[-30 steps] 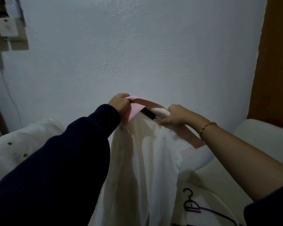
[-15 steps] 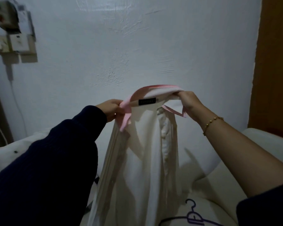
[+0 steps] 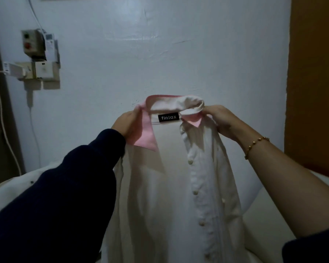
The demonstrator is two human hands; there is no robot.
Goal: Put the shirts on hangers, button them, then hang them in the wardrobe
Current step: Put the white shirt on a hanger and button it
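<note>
A white shirt [image 3: 165, 196] with a pink collar [image 3: 143, 133] hangs in the air in front of me, open at the front, its inside facing me. A black label [image 3: 168, 117] sits under the collar band. A row of white buttons [image 3: 195, 192] runs down the right placket. My left hand [image 3: 124, 124] grips the left collar point. My right hand [image 3: 219, 118] pinches the right end of the collar. No hanger is visible in the shirt or elsewhere in this view.
A pale wall [image 3: 160, 54] stands close behind the shirt. A switch box and sockets with cables [image 3: 38, 57] are mounted on it at the left. A brown wooden panel [image 3: 313, 82] rises at the right. White fabric [image 3: 11, 194] lies low at both sides.
Both hands have lifted the shirt higher and spread the collar apart, so the label and button row face me. The purple hanger seen low on the right has left the view.
</note>
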